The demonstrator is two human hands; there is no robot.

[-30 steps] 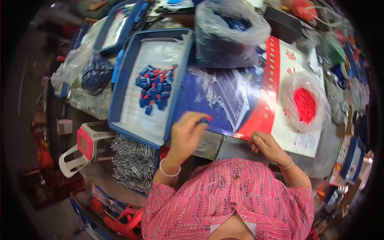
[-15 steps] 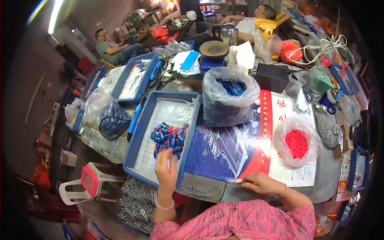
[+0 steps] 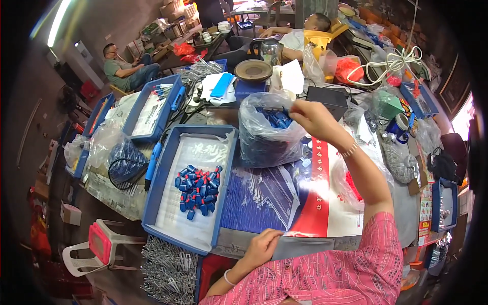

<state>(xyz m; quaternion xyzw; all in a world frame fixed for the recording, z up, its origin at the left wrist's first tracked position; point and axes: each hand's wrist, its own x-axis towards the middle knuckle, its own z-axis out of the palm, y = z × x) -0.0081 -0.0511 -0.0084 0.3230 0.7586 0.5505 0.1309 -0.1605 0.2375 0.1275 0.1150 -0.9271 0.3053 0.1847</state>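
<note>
1. Your right hand (image 3: 312, 116) is raised at one o'clock, fingers pinched on a small blue part over the clear bag of blue parts (image 3: 272, 134).
2. Your left hand (image 3: 262, 246) rests at six o'clock, fingers curled on the desk (image 3: 305, 244) edge, gripping nothing.
3. The blue tray (image 3: 165, 175) lies at ten o'clock.

Blue tray (image 3: 161, 179) and clear bag (image 3: 268, 133) flank the open printed sheet (image 3: 264, 195).

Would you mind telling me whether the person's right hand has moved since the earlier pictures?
Yes. The right hand has left the near table edge and reached up and away, now over the clear bag of blue parts. The left hand rests at the table edge.
</note>
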